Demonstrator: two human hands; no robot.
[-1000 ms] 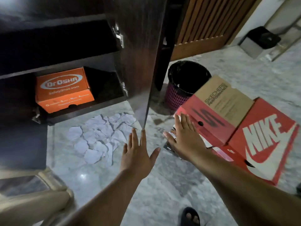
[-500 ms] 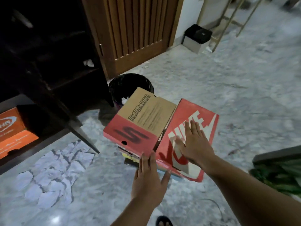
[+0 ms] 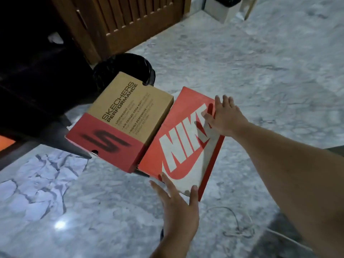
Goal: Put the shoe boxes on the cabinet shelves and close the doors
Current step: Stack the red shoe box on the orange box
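Observation:
A red Nike shoe box [image 3: 183,144] lies on the marble floor. A brown and red Skechers box [image 3: 122,120] sits beside it on the left, raised on something hidden. My left hand [image 3: 177,207] spreads open at the Nike box's near corner, fingertips touching its edge. My right hand [image 3: 226,116] reaches with straight fingers to the box's far right edge. The dark cabinet [image 3: 33,75] stands at the left with its open door [image 3: 65,140] jutting out low. An orange box [image 3: 5,144] shows as a sliver inside.
A black bin [image 3: 124,69] stands behind the Skechers box. A slatted wooden door [image 3: 134,25] is at the back. Crumpled white paper [image 3: 37,189] lies on the floor at the left. A thin cable [image 3: 236,226] curls on the floor near my right arm.
The view has swung right, away from the cabinet shelves. Both hands have moved from the cabinet door to the Nike box, one to each end.

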